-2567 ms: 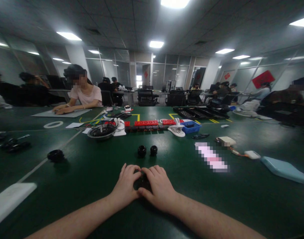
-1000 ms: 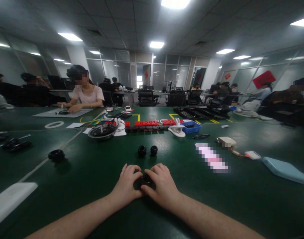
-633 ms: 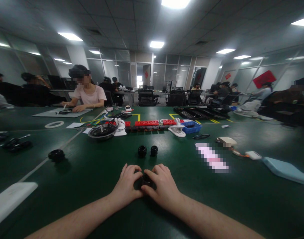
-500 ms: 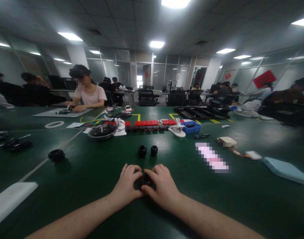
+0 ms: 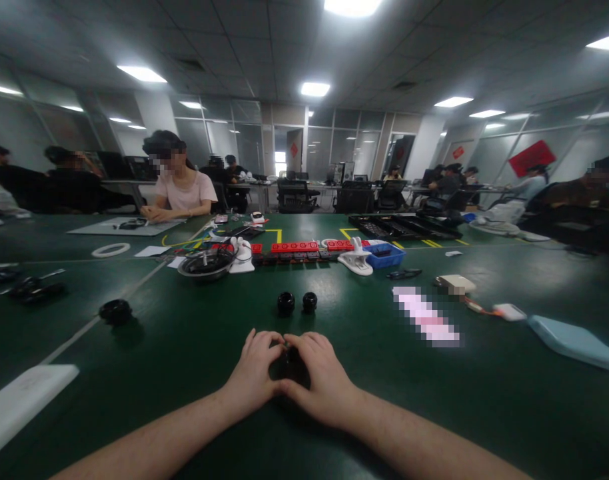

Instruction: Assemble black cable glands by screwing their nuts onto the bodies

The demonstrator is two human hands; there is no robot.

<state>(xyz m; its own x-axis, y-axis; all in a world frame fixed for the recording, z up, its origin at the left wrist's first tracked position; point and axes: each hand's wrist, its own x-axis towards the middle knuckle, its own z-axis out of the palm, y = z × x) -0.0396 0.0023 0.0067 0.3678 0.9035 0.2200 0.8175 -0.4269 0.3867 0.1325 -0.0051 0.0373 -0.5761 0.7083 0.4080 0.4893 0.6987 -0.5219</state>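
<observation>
My left hand [image 5: 255, 365] and my right hand [image 5: 325, 379] meet at the fingertips and thumbs, low over the green table. Between them is a dark, glossy object [image 5: 289, 356], partly covered by the fingers and hard to make out. The fingers of both hands are curled around it. Just beyond my hands stand two black ring-topped parts, a larger one [image 5: 286, 303] and a smaller one [image 5: 309, 303]. Another black part [image 5: 115, 311] sits farther to the left.
Across the green table [image 5: 194, 333] lie a bowl of cables [image 5: 207, 262], red blocks [image 5: 294, 247], a white clamp [image 5: 355, 259], a blue bin [image 5: 384, 255], a light blue case [image 5: 574, 341] and a white slab [image 5: 27, 407]. A person [image 5: 187, 190] sits opposite, at the left.
My right hand's fingertips have shifted slightly left, against my left hand's, and less of the dark object shows. The person opposite has brought their hands together.
</observation>
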